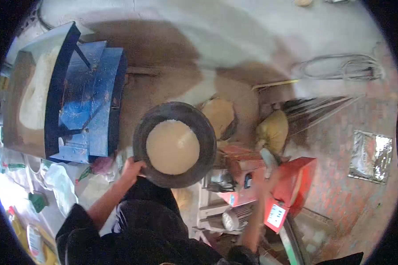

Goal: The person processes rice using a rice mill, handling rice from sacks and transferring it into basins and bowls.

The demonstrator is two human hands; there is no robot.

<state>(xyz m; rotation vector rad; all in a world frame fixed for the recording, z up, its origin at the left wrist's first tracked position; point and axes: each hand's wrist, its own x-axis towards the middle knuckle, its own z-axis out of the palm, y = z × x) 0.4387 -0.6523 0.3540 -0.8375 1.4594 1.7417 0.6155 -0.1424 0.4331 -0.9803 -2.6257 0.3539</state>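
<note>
A wide black basin (206,137) holds a round, level layer of pale grain or meal (172,148). My left hand (132,171) has its fingers closed on the near left rim of the basin, which tilts toward me. Farther right, my right hand (269,176) is smeared by motion over the red machine (296,179), close to its open red box-shaped part. The fingers of that hand do not show clearly. Behind the basin, partly hidden by it, is a rounded container (219,115) with tan material in it.
To the left stands a blue machine (86,101) with a large hopper (14,112) of pale grain. Plastic bags (59,185) and bottles (35,243) lie below it. A yellowish sack (275,130), coiled cable (362,68) and silver packet (370,157) are at right. A motor (236,218) sits low.
</note>
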